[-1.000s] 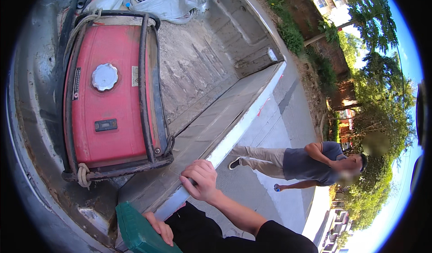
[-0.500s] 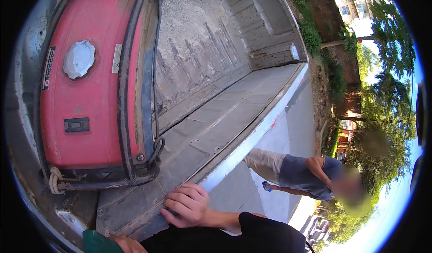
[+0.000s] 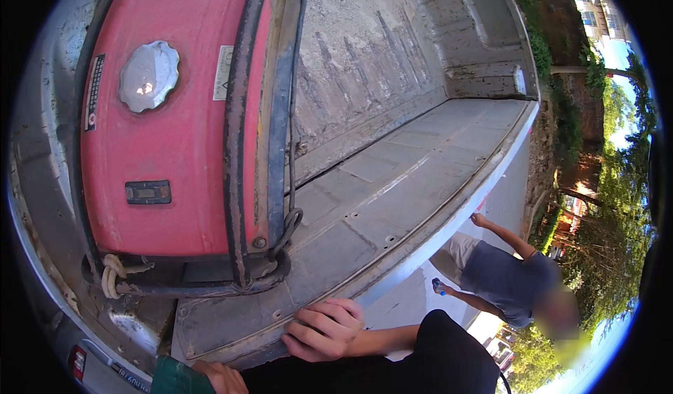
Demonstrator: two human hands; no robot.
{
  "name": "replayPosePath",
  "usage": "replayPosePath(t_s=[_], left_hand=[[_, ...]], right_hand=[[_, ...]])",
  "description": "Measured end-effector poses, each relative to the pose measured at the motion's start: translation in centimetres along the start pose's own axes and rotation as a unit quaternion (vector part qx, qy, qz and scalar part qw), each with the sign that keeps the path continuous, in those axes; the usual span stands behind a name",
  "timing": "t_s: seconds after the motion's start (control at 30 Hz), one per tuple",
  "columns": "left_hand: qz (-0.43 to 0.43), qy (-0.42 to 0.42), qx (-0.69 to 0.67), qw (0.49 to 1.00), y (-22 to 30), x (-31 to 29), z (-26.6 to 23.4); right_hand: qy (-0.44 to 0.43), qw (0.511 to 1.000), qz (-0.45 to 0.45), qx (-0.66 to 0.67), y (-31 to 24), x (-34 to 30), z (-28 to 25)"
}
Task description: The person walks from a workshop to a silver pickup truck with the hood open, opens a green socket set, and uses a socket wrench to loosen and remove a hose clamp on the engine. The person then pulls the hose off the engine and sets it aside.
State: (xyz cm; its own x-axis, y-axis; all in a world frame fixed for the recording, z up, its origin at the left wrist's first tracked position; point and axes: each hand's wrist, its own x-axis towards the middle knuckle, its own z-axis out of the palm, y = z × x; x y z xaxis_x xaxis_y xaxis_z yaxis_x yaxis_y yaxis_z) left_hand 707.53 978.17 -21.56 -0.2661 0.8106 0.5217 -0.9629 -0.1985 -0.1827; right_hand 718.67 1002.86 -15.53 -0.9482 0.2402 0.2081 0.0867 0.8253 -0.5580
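Curling over the edge of a green case (image 3: 181,378), the left hand (image 3: 223,378) sits at the near left, its grip looking closed on that case, though the lower rim of the view hides most of both. Just to its right, the right hand (image 3: 326,331) lies with bent fingers over the pale outer rim of the tailgate (image 3: 413,177); this grip appears folded around the edge, but the thumb is hard to make out. As for progress, the tailgate seems to be let down already, its grey inner face showing, although its exact angle cannot be told. Farther in, at the left, the red generator (image 3: 175,155) stands inside the truck bed (image 3: 350,99), within its black tube frame (image 3: 242,148), and neither hand touches it; a knotted rope (image 3: 112,276) is tied at the frame's near left corner. What looks unfinished is the case: it is in hand, not set down. Whether the rope fastens the generator to the bed cannot be seen. Well apart on the right, beyond the tailgate, another person (image 3: 501,275) holds a bottle (image 3: 439,287), with trees (image 3: 610,240) farther off.
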Motion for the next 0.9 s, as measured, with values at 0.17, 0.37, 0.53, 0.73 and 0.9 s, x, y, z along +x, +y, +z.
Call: replayPosePath(t_s=[0.17,0.37,0.53,0.73,0.9], left_hand=[[0.066,0.244,0.109,0.961,-1.4,0.0,5.3],[0.077,0.306,0.105,0.943,-2.5,-0.2,6.7],[0.082,0.199,0.149,0.965,-4.4,-1.6,7.0],[0.141,0.171,0.168,0.961,-7.7,-5.1,9.4],[0.179,0.166,0.167,0.955,-9.4,-7.2,10.1]], right_hand=[[-0.032,0.998,-0.045,-0.029,0.0,-0.3,-0.3],[-0.103,0.991,-0.091,-0.002,0.9,-1.3,-0.8],[-0.104,0.99,-0.095,0.003,1.0,-1.8,-0.9],[-0.084,0.993,-0.079,-0.014,0.4,-1.7,-0.3],[-0.06,0.995,-0.078,-0.032,-0.3,-1.2,0.4]])
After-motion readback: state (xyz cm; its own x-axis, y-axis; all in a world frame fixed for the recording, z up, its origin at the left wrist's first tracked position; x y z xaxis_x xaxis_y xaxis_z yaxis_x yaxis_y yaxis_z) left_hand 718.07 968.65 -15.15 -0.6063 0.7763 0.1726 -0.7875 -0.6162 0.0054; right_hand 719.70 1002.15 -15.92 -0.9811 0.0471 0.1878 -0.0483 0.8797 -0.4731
